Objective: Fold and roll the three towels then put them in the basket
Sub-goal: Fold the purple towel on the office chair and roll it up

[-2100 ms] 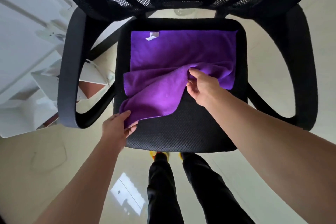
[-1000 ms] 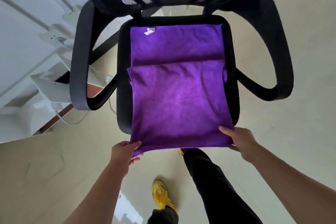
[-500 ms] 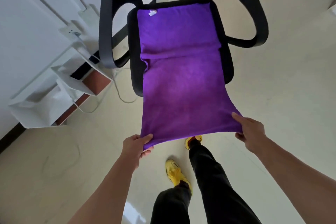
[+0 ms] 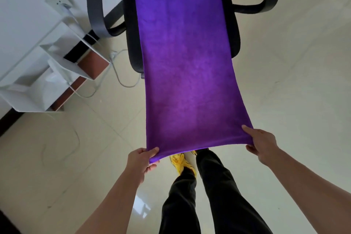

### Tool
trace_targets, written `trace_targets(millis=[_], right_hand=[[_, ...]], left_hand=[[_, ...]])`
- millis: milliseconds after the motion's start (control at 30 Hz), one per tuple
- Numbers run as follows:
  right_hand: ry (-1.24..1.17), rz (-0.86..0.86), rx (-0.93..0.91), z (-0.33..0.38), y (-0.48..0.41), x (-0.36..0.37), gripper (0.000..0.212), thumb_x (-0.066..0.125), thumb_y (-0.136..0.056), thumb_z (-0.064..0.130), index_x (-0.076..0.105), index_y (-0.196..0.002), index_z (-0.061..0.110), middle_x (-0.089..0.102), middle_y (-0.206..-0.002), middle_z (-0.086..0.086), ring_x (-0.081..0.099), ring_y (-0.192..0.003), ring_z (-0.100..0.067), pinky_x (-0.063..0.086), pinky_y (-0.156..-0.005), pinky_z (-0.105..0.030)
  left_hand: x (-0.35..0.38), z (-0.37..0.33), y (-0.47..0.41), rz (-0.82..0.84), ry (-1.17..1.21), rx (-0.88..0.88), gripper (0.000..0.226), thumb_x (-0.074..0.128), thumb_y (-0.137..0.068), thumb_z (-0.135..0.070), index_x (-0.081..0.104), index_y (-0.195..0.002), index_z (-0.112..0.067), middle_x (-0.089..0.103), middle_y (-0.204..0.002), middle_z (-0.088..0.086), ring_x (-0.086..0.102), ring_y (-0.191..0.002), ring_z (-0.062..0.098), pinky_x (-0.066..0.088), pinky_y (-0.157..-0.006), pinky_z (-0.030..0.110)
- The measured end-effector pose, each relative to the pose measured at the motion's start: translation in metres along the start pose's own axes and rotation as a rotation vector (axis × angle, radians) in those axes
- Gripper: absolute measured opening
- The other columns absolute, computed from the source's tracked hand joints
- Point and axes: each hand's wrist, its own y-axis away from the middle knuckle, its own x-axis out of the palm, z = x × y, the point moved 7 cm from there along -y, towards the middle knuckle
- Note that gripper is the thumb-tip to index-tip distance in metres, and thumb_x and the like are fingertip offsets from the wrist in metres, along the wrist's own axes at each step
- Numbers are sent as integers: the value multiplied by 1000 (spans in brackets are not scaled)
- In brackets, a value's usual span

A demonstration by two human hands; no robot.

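A purple towel (image 4: 188, 66) is stretched out flat, its far half lying on the seat of a black office chair (image 4: 131, 30) and its near half hanging in the air over the floor. A small white tag sits at its far left corner. My left hand (image 4: 143, 161) pinches the near left corner, thumb on top. The near right corner is pinched by my right hand (image 4: 261, 145). No basket and no other towel is in view.
The chair's two black armrests (image 4: 96, 5) curve out on either side of the seat. White shelving (image 4: 57, 66) and a loose cable (image 4: 121, 74) stand on the floor at left. My legs and yellow shoes (image 4: 180, 161) are below the towel's near edge.
The towel was half folded on the seat; both hands took its near corners and pulled it toward me, and the fold has opened out flat. I have stepped back from the chair.
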Motion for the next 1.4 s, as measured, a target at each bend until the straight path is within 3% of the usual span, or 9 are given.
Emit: trace_targets(millis=[200,333,533,633,800,900,1000,1267,1400], right_hand=[[-111,-18,-79,48,7,5,24,80,-77,25,63,-90,15,61,-81,-7,51,-58,-19,51,-54,-31],[-270,118,-167,125,11,30,11,71,-84,17,62,-91,17,55,-58,-3,44,-40,-11,47,-48,-25],[-588,431,-133,242,8,74,13,53,-93,6,62,-85,9,60,-55,-2,60,-53,-9,49,-49,-18],[-503,514,-239,296,3,88,38,33,-85,-13,62,-94,10,66,-65,-3,65,-65,-10,49,-54,-18],[-147,313,-497,372,-14,111,12,68,-86,10,68,-78,19,62,-68,2,60,-62,-8,46,-55,-18],[-29,185,-595,408,-30,123,18,73,-84,30,65,-70,20,58,-61,2,53,-49,-8,46,-49,-21],[85,102,-676,440,-45,138,24,73,-82,38,64,-65,23,53,-60,1,48,-58,-16,47,-61,-33],[133,-26,-657,496,-96,185,23,73,-82,37,67,-69,18,61,-65,1,54,-61,-17,48,-63,-30],[127,-50,-631,516,-128,213,16,74,-81,33,66,-72,23,68,-79,1,64,-74,-17,52,-69,-28]], left_hand=[[-3,-53,23,-59,135,96,25,76,-80,-11,58,-94,-2,66,-69,15,60,-46,20,50,-50,27],[-1,-131,35,-95,295,272,16,67,-86,-7,56,-95,-13,68,-64,13,61,-41,17,49,-44,21],[16,-257,36,47,422,398,8,60,-88,-1,62,-81,-6,67,-56,5,64,-49,13,50,-49,20],[24,-315,30,70,371,500,11,63,-82,5,63,-82,-6,64,-61,4,60,-55,13,51,-56,20],[32,-392,9,-194,6,608,39,56,-72,15,65,-105,-2,54,-68,8,50,-58,18,46,-60,27],[29,-429,-6,-292,-84,621,25,58,-72,0,74,-77,-18,54,-61,6,50,-59,22,47,-63,31],[25,-465,-14,-376,-140,665,22,63,-70,-17,70,-56,-32,54,-57,3,50,-59,20,47,-58,33],[40,-548,-79,-238,-70,608,21,65,-83,-10,63,-64,-18,58,-73,7,55,-67,20,50,-70,35],[50,-577,-123,-212,6,558,22,59,-86,-6,57,-68,-18,54,-66,2,50,-46,10,46,-47,21]])
